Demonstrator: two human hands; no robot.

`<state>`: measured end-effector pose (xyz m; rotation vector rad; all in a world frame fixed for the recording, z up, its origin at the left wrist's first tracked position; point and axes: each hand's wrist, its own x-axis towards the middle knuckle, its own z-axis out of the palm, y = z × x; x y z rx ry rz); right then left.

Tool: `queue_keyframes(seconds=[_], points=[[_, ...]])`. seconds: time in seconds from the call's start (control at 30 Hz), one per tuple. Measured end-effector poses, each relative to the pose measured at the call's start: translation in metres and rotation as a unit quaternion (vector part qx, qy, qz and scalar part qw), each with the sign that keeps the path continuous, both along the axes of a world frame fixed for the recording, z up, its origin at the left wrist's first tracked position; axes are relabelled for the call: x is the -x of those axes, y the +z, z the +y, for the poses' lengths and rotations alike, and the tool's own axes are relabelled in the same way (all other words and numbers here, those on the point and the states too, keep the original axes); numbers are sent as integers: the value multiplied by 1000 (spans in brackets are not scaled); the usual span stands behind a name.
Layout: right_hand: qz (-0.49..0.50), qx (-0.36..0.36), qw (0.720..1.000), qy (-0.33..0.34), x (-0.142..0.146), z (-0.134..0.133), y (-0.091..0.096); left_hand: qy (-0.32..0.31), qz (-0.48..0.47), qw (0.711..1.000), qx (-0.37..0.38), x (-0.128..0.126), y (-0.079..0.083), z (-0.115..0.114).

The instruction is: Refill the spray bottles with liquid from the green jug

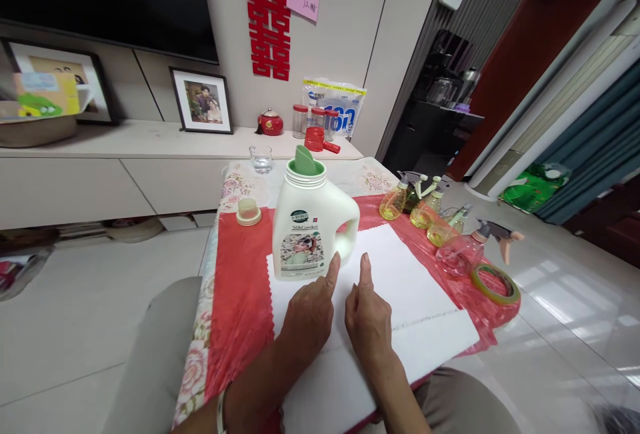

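Note:
A white laundry detergent bottle (300,227) stands upright with its cap off and a green pour spout (304,162) in its neck. Its handle faces right. My left hand (311,311) is in front of the bottle, index finger stretched towards the lower handle and the other fingers curled. To the right, my right hand (369,317) points forward in the same way, with the rest of its fingers folded in. Neither hand holds anything. Both are over a white sheet (425,287). Left of the bottle sits a translucent cap (249,212).
Several spray bottles (459,254) and a tape roll (495,283) line the right side of the red plastic cover (240,274). A glass of water (261,159) stands at the back left. Behind, a ledge (150,135) holds jars, a red pot and a framed photo.

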<state>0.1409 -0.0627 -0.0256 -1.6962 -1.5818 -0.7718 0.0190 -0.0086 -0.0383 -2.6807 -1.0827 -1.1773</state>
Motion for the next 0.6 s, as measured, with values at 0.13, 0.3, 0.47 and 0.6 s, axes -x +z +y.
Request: queue_keyframes(seconds=[0.13,0.3,0.47,0.6], points=[[1,1,1000,1,1,0,-1,-8,4,1000,21,0,1,-1],[3,0,1000,12,1,-1,0,-14,6,999,32,0,0,-1],[6,12,1000,26,0,0,0,-34,0,996,78,0,-1,-3],[23,18,999,36,1,-5,4,-37,5,996,84,-1,2,-7]])
